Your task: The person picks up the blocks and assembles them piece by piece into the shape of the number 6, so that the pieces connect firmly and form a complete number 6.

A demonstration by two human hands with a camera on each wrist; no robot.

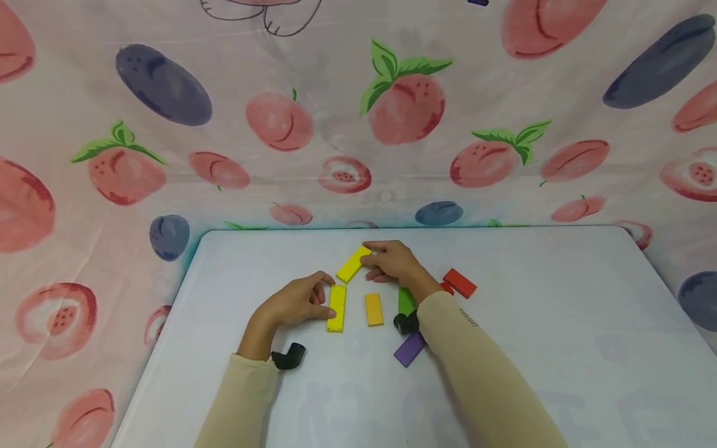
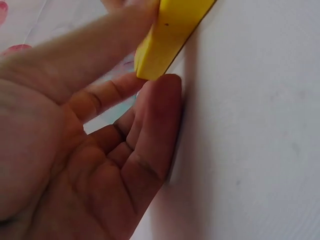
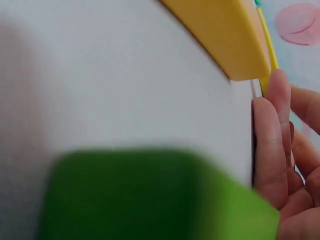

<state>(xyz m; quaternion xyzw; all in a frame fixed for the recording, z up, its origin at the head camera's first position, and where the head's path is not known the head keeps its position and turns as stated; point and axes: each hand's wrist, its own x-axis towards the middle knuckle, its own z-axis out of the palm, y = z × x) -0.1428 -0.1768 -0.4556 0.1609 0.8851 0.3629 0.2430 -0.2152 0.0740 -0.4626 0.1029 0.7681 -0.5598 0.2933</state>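
A bright yellow rectangular block (image 1: 337, 308) lies lengthwise on the table. My left hand (image 1: 294, 302) holds it from the left, thumb across its near part and index finger by its far end. In the left wrist view the thumb rests along this yellow block (image 2: 172, 37), while the other fingers curl below. Farther back, a second yellow block (image 1: 351, 266) lies at a slant, its near end close to the first. My right hand (image 1: 394, 261) pinches its far end between index finger and thumb. Between the forearms lies an orange-yellow block (image 1: 374, 309).
Under the right wrist are a green block (image 1: 406, 302), partly hidden, and a purple block (image 1: 409, 350). Right of that wrist lie a red block (image 1: 460, 283) and another red piece, mostly covered. The white table (image 1: 560, 348) meets a fruit-print cloth (image 1: 347, 124) at its back edge.
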